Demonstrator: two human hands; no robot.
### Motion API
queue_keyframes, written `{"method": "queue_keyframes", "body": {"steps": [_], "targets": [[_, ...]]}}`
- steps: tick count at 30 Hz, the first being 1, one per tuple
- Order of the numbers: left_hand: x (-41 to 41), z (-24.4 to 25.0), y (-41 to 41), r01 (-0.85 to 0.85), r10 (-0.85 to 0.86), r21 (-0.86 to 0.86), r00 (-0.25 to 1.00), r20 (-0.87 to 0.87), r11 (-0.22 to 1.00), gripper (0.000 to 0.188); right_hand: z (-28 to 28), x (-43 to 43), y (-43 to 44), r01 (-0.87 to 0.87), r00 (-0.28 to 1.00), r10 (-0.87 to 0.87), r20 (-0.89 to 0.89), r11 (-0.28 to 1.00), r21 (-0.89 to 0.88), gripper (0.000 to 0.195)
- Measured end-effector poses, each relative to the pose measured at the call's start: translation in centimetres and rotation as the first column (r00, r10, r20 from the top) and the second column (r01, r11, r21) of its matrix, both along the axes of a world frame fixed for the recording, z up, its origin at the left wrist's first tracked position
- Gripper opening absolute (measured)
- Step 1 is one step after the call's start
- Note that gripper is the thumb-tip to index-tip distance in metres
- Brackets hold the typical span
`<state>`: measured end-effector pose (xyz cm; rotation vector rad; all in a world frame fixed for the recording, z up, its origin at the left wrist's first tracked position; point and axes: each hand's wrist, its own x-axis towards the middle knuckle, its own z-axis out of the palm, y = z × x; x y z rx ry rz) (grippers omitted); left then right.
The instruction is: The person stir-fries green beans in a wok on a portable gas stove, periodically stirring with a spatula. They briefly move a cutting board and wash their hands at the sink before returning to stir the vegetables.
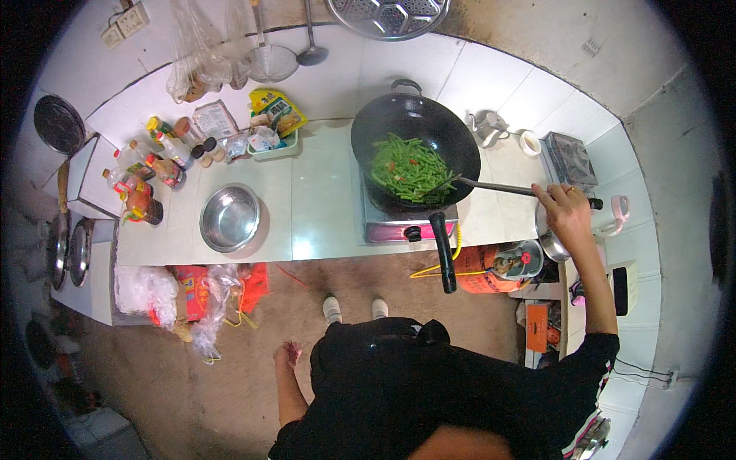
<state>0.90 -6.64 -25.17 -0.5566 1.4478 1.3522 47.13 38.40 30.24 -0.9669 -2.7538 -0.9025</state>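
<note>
My right hand [564, 215] grips the long metal handle of a wok spatula [500, 186]. Its blade end reaches into cut green beans [409, 169] with a few red bits among them, and is partly hidden by them. The beans lie in the lower part of a black wok [454, 132], which sits on a gas stove [386, 231]. The wok's black handle [441, 253] points toward me, past the counter edge. Down at my side hangs my left hand [288, 353], away from the counter; its fingers look curled and are too small to read clearly.
A steel basin [230, 218] stands left on the tiled counter [322, 195], with several sauce bottles [167, 169] behind it. A yellow hose [458, 241] runs from the stove to an orange gas cylinder [480, 276] below. A skimmer [273, 63] and ladle [312, 54] hang on the wall.
</note>
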Motion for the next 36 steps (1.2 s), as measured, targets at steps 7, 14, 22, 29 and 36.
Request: {"method": "queue_keyframes", "body": {"steps": [7, 14, 22, 29, 36], "targets": [[-0.2, -3.2, -2.4, 0.130, -0.130, -0.018, 0.991, -0.015, 0.991, 0.016, -5.6, -3.9, 4.5, -0.023, 0.999, 0.025, 0.046, 0.999, -0.042, 0.033], [3.4, 5.8, -5.5, 0.565, -0.415, 0.100, 0.704, -0.576, 0.819, 0.023, -10.3, -7.5, 12.5, 0.164, 0.983, -0.170, 0.071, 0.984, 0.074, 0.021], [2.9, 6.7, -4.0, -0.117, 0.111, 0.061, 0.989, 0.101, 0.991, 0.021, -0.3, -5.7, 14.5, 0.350, 0.911, -0.352, 0.215, 0.935, 0.051, 0.006], [0.6, 1.4, -5.2, 0.195, -0.206, 0.146, 0.977, 0.063, 0.970, 0.017, 3.3, -7.1, 13.2, 0.553, 0.804, -0.453, 0.384, 0.808, -0.203, 0.014], [3.2, -3.1, -8.3, -0.144, 0.188, -0.178, 0.948, 0.259, 0.973, 0.029, -2.5, -12.4, 13.7, 0.408, 0.912, -0.312, 0.266, 0.756, -0.512, 0.019]]}}
